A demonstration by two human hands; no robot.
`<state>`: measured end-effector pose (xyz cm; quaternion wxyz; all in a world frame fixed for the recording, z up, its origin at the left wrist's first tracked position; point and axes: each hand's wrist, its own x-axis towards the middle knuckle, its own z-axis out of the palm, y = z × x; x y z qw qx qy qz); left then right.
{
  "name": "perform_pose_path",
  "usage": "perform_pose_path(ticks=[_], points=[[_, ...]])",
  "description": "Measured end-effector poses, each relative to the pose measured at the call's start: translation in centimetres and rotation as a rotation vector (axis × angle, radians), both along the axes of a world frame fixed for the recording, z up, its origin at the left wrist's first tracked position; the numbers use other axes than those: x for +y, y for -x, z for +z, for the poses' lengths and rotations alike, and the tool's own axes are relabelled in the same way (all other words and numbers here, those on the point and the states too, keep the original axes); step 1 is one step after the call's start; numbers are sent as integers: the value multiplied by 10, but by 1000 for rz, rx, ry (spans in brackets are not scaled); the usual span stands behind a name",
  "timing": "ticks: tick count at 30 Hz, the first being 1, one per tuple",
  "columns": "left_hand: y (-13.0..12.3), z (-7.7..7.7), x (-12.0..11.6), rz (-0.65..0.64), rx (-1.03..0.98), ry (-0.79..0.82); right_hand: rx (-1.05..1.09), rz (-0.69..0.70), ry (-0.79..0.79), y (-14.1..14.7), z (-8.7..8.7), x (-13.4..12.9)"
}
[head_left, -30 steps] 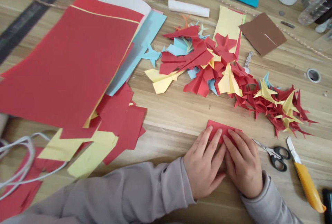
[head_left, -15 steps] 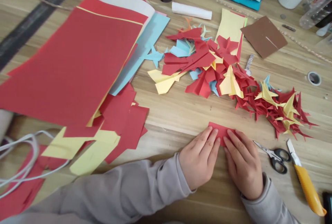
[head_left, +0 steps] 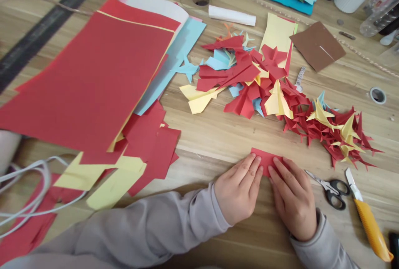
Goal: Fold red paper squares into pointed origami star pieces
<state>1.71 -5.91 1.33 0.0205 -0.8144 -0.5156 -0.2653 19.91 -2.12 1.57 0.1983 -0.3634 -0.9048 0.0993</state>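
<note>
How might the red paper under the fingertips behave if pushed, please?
The red paper would probably slide rather than tip, lying flat on the smooth-looking wooden tabletop. Its straight far edge suggests slight stiffness, its small size little weight.

Two hands (head_left: 239, 189) (head_left: 294, 197), one cutter (head_left: 370, 224), one pair of scissors (head_left: 329, 186)

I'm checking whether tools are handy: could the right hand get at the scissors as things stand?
Probably yes: the scissors lie just beside the right hand, nothing visible between them, though that hand is on the red paper piece.
</note>
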Motion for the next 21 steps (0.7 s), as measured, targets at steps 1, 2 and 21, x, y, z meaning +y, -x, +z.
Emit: perform_pose_path(ticks=[1, 2, 21], points=[[0, 1, 0, -1, -1, 2, -4, 2, -1, 0, 0, 0], [0, 1, 0, -4, -1, 3, -8, 4, -2, 0, 0, 0], [1, 3, 3, -23, -8, -14, -15, -18, 7, 1, 1, -1]])
